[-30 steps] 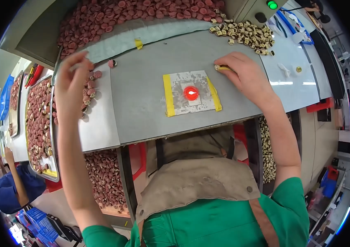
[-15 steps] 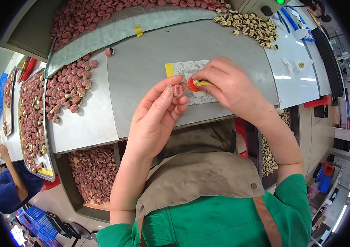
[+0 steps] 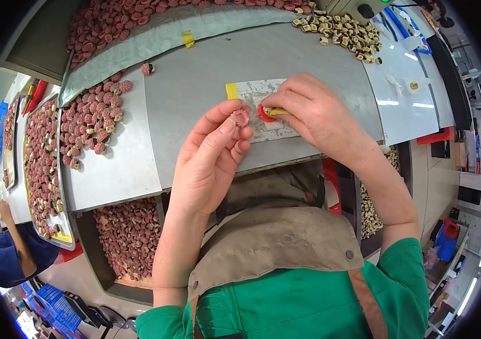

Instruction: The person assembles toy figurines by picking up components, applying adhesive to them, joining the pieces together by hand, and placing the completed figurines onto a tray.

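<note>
My left hand (image 3: 209, 144) is closed in a pinch on a small pink bumpy shell (image 3: 240, 117), its hollow side showing. Just right of it, my right hand (image 3: 316, 116) has thumb and fingers pressed together around a small cream-coloured piece (image 3: 268, 111). Something yellow shows along those fingers, and I cannot make out what it is. A round red cap-like thing (image 3: 262, 114) sits right at those fingertips; whether the hand grips it is unclear. Both hands are above a speckled whitish sheet (image 3: 251, 89) with a yellow patch at its corner.
Pink shells (image 3: 133, 17) are heaped on a pale cloth (image 3: 133, 55) at the back. Cream-and-dark pieces (image 3: 342, 35) lie back right. Joined pieces (image 3: 90, 116) pile up left, beside a full tray (image 3: 74, 244). Open drawers (image 3: 127, 237) sit below the table. Another person (image 3: 17, 251) works far left.
My left hand has shifted slightly left and turned the pink shell so its hollow faces more toward view. The right hand stays nearly in place.
</note>
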The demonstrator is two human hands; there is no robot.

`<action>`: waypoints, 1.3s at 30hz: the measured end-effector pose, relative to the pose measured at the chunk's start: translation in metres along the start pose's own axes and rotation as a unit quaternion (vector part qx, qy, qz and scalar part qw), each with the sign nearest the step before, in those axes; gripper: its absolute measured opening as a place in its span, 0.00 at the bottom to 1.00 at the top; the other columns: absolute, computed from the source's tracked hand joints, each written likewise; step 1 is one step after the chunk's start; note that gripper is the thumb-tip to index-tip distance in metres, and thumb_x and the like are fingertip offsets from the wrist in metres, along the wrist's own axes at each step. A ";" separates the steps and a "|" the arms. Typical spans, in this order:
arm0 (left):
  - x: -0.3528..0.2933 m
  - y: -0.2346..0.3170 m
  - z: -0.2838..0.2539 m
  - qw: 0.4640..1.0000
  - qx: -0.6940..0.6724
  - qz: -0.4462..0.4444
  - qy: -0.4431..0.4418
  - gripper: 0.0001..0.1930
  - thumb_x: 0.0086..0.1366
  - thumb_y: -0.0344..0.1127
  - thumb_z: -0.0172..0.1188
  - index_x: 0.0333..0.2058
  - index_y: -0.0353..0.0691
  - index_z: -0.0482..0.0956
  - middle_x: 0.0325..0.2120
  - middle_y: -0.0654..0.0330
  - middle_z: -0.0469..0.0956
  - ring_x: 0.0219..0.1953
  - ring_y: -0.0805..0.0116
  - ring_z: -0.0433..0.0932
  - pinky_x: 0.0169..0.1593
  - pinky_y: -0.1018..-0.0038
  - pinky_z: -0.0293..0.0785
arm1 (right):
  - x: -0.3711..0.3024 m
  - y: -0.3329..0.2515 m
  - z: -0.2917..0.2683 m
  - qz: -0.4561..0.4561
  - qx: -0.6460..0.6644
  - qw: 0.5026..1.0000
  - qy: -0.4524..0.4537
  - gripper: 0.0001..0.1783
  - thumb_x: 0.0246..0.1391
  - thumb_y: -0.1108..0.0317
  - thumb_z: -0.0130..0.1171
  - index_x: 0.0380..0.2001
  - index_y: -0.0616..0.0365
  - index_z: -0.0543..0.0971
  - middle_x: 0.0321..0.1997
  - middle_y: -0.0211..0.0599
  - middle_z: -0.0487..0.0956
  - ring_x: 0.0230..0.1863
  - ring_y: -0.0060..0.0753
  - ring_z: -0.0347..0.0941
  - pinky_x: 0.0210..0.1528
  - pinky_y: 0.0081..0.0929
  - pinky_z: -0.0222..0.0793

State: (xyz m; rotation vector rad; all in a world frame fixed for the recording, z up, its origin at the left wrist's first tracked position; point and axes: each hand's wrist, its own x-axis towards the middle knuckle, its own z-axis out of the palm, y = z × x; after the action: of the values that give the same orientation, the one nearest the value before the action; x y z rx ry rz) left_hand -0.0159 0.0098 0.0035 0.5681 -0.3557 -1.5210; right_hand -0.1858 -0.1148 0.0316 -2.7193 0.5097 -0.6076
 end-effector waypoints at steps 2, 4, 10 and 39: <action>0.002 0.001 0.012 0.997 0.025 0.009 0.076 0.16 0.66 0.32 0.55 0.52 0.37 0.70 0.44 0.64 0.74 0.42 0.76 0.74 0.47 0.80 0.70 | -0.001 0.003 0.002 0.012 0.040 0.999 0.009 0.11 0.47 0.75 0.59 0.37 0.58 0.78 0.32 0.37 0.73 0.36 0.40 0.70 0.40 0.32 0.67; 0.002 0.000 0.010 0.997 0.043 0.024 0.064 0.16 0.66 0.32 0.55 0.52 0.38 0.70 0.43 0.64 0.74 0.42 0.76 0.74 0.47 0.80 0.70 | -0.003 0.002 -0.001 0.057 0.094 0.994 0.001 0.11 0.50 0.75 0.58 0.38 0.58 0.77 0.34 0.36 0.74 0.36 0.36 0.70 0.39 0.29 0.67; 0.004 0.000 0.009 0.998 0.042 0.020 0.029 0.16 0.68 0.32 0.53 0.53 0.36 0.69 0.43 0.62 0.74 0.42 0.75 0.75 0.48 0.79 0.72 | -0.014 -0.006 0.000 0.223 0.358 0.906 0.018 0.11 0.58 0.73 0.54 0.44 0.61 0.73 0.41 0.31 0.76 0.41 0.20 0.70 0.40 0.19 0.67; 0.007 -0.010 0.013 0.977 0.185 0.087 0.067 0.15 0.69 0.33 0.52 0.50 0.32 0.73 0.41 0.62 0.76 0.41 0.77 0.73 0.48 0.79 0.70 | -0.003 -0.019 0.022 -0.015 0.115 0.980 0.161 0.14 0.49 0.72 0.61 0.41 0.57 0.75 0.41 0.36 0.75 0.41 0.38 0.72 0.45 0.30 0.70</action>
State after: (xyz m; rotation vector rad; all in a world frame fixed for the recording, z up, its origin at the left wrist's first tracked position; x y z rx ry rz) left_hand -0.0313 0.0013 0.0078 0.9036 -0.5759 -1.2453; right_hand -0.1733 -0.0918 0.0181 -2.4263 0.4409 -1.0548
